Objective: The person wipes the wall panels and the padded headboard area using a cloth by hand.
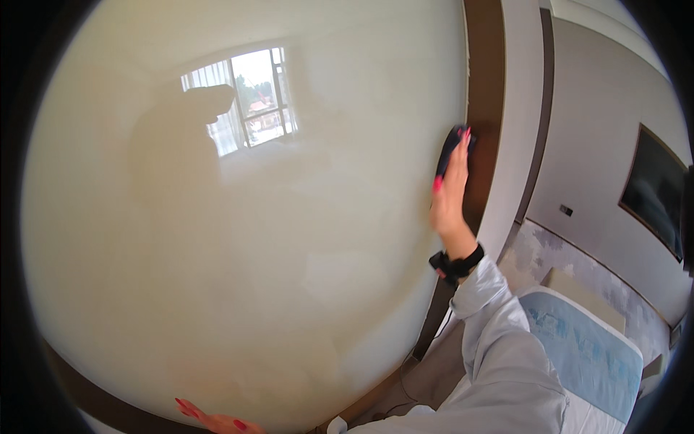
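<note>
A large glossy cream panel (pixel 289 239) stands before me, with a dark brown frame (pixel 484 79) along its right edge. High on that side, my right hand (pixel 453 181) presses a folded dark cloth (pixel 446 155) flat where panel and frame meet. Its fingers point upward and partly cover the cloth. At the lower edge of the view, my left hand (pixel 217 422) rests near the bottom of the panel, fingers stretched out and holding nothing visible. The rest of that hand is cut off.
A window and my dark outline reflect in the panel. Beyond the frame, a wall-mounted screen (pixel 656 192) hangs at right, above a bed with a blue cover (pixel 578 340). A thin dark cable (pixel 403 376) runs down near the panel's lower right corner.
</note>
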Demonstrator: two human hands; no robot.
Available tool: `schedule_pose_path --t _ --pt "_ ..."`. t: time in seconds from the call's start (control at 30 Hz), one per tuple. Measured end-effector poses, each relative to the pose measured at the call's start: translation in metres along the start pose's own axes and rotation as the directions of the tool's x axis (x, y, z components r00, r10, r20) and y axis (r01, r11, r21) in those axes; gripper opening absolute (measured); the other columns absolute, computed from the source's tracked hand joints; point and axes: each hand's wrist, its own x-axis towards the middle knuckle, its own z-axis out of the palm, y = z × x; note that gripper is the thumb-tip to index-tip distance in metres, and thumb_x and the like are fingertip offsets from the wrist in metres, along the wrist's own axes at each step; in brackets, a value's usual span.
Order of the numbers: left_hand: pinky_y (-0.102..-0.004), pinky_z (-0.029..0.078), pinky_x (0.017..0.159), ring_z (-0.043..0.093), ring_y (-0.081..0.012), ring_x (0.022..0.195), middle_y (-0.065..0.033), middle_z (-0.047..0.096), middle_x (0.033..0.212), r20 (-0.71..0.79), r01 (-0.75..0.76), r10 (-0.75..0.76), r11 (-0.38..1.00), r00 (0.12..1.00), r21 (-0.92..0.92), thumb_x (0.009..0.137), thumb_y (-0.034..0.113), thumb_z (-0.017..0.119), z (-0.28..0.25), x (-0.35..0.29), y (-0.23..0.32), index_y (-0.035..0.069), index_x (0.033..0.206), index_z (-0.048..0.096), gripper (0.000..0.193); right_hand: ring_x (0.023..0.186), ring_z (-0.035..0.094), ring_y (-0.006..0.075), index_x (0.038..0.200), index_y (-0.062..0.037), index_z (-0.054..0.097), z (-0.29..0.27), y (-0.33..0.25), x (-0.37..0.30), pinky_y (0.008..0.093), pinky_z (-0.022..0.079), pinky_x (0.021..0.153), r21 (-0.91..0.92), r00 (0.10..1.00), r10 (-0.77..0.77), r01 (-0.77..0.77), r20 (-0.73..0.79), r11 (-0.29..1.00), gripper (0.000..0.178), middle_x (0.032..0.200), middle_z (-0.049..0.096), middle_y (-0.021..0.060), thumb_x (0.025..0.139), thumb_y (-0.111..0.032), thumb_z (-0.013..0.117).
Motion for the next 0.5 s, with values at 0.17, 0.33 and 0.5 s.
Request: schedule_pose_path --t 0.17,0.33,0.5 --pt "-0.0544 0.009 0.119 0.022 -0.0402 0.146 -0.0235 0.028 0.156 0.013 0.116 -0.118 0.990 0.993 0.085 0.097 0.060 0.029 -0.033 0.000 -0.009 -0.004 0.150 0.028 0.083 0.150 0.010 0.0381 0.150 0.0112 0.018 0.006 -0.047 0.102 0.0446 0.009 0.121 0.097 0.971 0.201 -0.189 -0.130 0.977 0.074 0.161 0.011 0.0265 0.103 -0.043 0.037" --pt "-0.0534 0.007 0.119 0.020 -0.0397 0.147 -0.0234 0.032 0.154 0.043 0.186 -0.186 0.983 0.982 0.006 0.095 0.063 0.033 -0.061 0.002 -0.016 -0.007 0.148 0.030 0.088 0.149 0.013 0.0405 0.149 0.0114 0.020 0.034 -0.153 0.133 0.0469 0.010 0.120 -0.008 0.995 -0.031 0.031 -0.092 0.999 0.074 0.158 0.016 0.0296 0.101 -0.040 0.043" --pt "-0.0544 0.008 0.119 0.020 -0.0412 0.146 -0.0249 0.034 0.152 0.158 0.213 -0.202 0.975 0.967 -0.057 0.093 0.060 0.040 -0.105 -0.002 -0.029 -0.009 0.147 0.031 0.088 0.146 0.020 0.0438 0.146 0.0130 0.025 0.059 -0.278 0.153 0.0495 0.016 0.118 -0.028 0.984 -0.150 0.148 -0.096 0.989 0.078 0.154 0.022 0.0329 0.098 -0.042 0.051"
